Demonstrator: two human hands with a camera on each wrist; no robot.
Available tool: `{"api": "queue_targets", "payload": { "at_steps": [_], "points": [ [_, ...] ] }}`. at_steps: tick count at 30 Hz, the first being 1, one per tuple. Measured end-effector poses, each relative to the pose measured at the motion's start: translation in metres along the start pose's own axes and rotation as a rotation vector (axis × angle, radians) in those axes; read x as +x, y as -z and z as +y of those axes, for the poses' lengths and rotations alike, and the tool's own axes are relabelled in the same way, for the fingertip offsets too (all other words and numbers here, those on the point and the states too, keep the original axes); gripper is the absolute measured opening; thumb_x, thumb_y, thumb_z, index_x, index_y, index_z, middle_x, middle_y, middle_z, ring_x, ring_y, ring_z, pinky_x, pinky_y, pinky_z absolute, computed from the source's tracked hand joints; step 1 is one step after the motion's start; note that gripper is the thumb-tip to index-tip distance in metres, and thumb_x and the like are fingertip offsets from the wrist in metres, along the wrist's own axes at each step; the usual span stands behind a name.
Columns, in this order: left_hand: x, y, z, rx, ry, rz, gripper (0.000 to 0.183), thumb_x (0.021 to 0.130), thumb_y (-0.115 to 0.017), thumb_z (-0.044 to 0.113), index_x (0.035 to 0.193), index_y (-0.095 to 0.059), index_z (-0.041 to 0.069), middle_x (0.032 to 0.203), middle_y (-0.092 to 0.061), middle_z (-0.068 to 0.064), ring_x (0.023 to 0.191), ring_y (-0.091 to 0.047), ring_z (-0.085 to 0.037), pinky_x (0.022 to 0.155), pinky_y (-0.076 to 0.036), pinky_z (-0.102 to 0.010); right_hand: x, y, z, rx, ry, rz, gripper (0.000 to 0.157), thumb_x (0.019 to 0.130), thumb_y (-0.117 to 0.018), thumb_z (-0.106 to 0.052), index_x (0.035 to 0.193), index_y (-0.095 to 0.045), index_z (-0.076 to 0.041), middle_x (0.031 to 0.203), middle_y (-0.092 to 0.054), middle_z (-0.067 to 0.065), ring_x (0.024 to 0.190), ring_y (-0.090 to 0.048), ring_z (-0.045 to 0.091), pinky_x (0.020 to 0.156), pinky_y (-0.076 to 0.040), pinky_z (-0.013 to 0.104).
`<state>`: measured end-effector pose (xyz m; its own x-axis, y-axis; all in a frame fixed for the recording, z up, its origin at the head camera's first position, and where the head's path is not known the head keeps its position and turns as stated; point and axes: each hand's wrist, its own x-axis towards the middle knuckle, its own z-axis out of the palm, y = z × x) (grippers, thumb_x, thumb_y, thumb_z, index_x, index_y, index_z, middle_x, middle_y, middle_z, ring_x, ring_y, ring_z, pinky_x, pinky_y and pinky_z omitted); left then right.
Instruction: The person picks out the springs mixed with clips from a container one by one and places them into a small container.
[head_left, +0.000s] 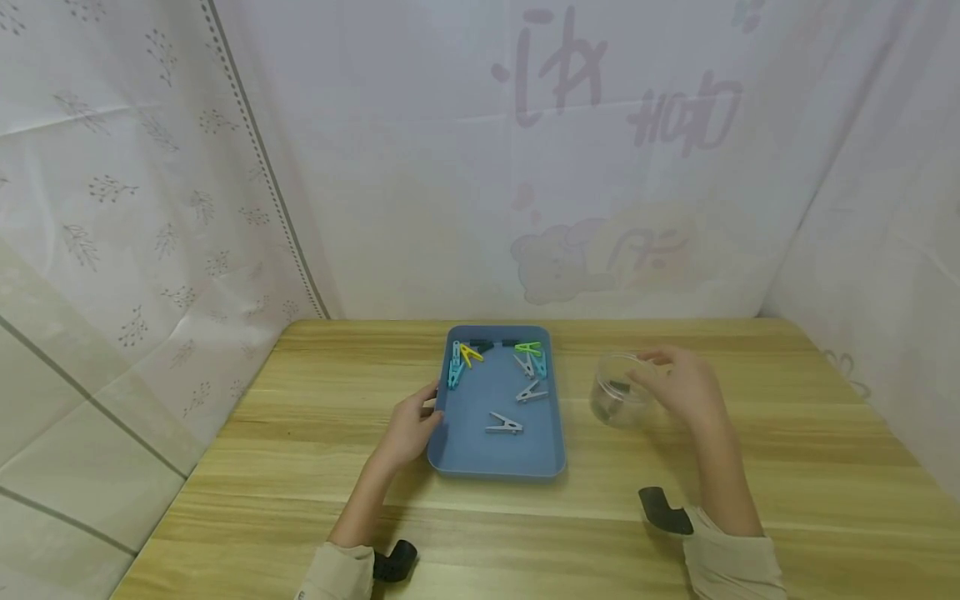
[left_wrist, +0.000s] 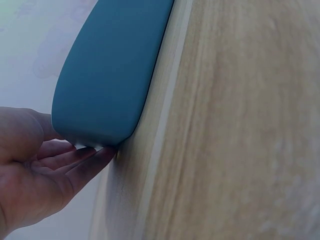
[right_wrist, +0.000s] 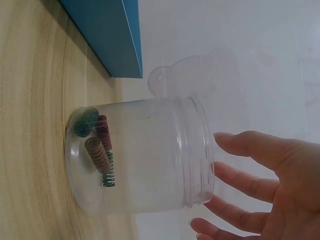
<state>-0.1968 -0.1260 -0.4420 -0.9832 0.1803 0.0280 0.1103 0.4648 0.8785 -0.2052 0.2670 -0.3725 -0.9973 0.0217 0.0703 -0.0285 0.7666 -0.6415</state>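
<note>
My left hand (head_left: 411,429) rests against the left side of a blue tray (head_left: 468,458), its fingers (left_wrist: 90,167) at the outer wall. Several small clothespins lie in the tray, among them a yellow clothespin (head_left: 470,356), a lime-green clothespin (head_left: 528,348) and a grey clothespin (head_left: 505,424). To the tray's right, a clear jar (right_wrist: 150,155) stands upright on the table. Coil springs lie at its bottom, including a brown spring (right_wrist: 97,154), a dark red spring (right_wrist: 103,132) and a green spring (right_wrist: 87,123). My right hand (head_left: 686,387) is at the jar's mouth, fingers spread and fingertips right at the rim.
The wooden table (head_left: 300,467) ends at a white printed curtain (head_left: 420,208) behind the tray. Curtains also hang at both sides. A black wrist mount (head_left: 395,562) sits at the left cuff, and another black mount (head_left: 665,512) at the right cuff.
</note>
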Motion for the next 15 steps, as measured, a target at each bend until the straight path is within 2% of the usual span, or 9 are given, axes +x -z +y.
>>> {"api": "queue_targets", "payload": {
  "at_steps": [15],
  "points": [
    [0.0014, -0.0007, -0.0011, 0.007, -0.011, 0.006, 0.053, 0.103, -0.055, -0.006, 0.154, -0.040, -0.015, 0.149, -0.051, -0.037, 0.126, -0.062, -0.053, 0.098, -0.060, -0.054, -0.0013, 0.0036, -0.0070, 0.014, 0.017, 0.001, 0.055, 0.103, -0.066, -0.039, 0.139, -0.063, 0.003, 0.145, -0.055, 0.037, 0.125, -0.055, 0.059, 0.092, -0.052, 0.071]
  ]
}}
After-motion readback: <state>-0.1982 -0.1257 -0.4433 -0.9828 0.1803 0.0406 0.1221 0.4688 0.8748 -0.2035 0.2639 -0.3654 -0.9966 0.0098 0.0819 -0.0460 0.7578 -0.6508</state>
